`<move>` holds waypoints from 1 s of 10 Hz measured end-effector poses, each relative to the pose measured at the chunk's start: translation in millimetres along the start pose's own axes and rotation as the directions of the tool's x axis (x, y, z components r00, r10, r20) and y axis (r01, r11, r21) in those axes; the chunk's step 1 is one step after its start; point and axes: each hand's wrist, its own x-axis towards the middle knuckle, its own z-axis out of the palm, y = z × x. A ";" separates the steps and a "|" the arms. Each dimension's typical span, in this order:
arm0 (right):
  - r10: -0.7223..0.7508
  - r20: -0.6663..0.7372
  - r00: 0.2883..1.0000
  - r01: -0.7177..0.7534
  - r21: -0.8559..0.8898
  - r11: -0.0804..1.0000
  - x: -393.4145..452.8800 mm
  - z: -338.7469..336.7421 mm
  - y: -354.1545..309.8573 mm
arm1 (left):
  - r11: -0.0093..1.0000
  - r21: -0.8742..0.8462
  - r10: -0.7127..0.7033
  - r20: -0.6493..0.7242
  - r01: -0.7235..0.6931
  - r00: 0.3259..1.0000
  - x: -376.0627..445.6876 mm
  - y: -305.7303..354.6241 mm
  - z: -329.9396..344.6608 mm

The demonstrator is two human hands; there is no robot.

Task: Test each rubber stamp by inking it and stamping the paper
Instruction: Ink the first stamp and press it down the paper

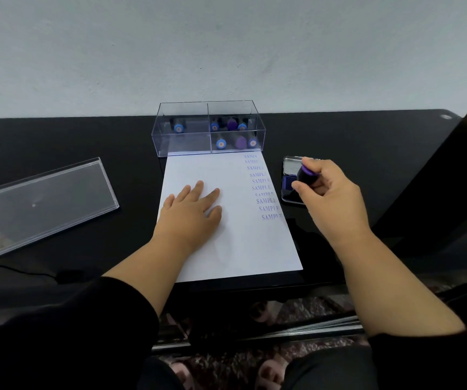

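Note:
A white sheet of paper (243, 243) lies on the black table with a column of several blue "SAMPLE" prints down its right side. My left hand (190, 212) rests flat on the sheet, fingers spread. My right hand (330, 195) grips a stamp with a purple cap (306, 175) over the open ink pad (290, 187), just right of the paper. The stamp's face is hidden. A clear two-compartment box (170, 144) at the paper's far end holds several more stamps: one in the left half, several in the right.
The box's clear lid (43, 198) lies at an angle on the left of the black table (100, 142). A grey wall rises right behind the box. The table's front edge runs just below the paper; feet and patterned floor show beneath.

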 end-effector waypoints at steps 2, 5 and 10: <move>-0.004 0.016 1.000 0.004 -0.015 1.000 -0.8 1.4 -1.1 | 1.000 -0.003 0.002 0.002 -0.002 1.000 -0.3 -0.3 -0.5; -0.015 0.023 1.000 0.016 -0.051 0.999 -0.1 3.3 -0.9 | 1.000 -0.003 0.003 0.007 -0.003 1.000 -0.4 0.5 -1.4; 0.002 -0.024 1.000 -0.009 -0.274 0.962 24.1 0.0 12.0 | 1.000 -0.006 0.015 -0.009 -0.015 1.000 0.4 -1.5 0.5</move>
